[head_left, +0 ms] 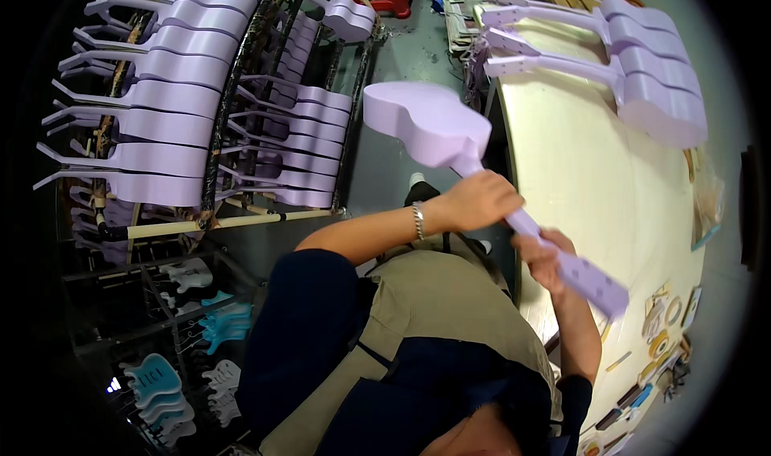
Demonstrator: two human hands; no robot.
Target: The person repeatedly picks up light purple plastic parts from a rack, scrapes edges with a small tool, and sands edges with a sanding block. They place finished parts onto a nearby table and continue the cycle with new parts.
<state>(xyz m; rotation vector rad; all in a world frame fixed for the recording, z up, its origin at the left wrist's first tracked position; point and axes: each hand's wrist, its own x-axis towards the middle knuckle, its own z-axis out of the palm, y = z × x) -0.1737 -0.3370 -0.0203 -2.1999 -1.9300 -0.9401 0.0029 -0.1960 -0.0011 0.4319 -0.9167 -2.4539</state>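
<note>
Bench (582,175) open between held guitar (430,122) and far guitars (654,70); rack (281,218) blocks left

Solid lilac guitar (434,122), khaki apron (438,291), navy sleeves (301,303), cream tabletop (578,175), grey floor (389,179)

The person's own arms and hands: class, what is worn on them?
The left hand is gloveless, with a silvery linked band at its wrist. The right hand is gloveless too. The left sleeve is dark navy, ending near the elbow; the right sleeve matches in colour.
</note>
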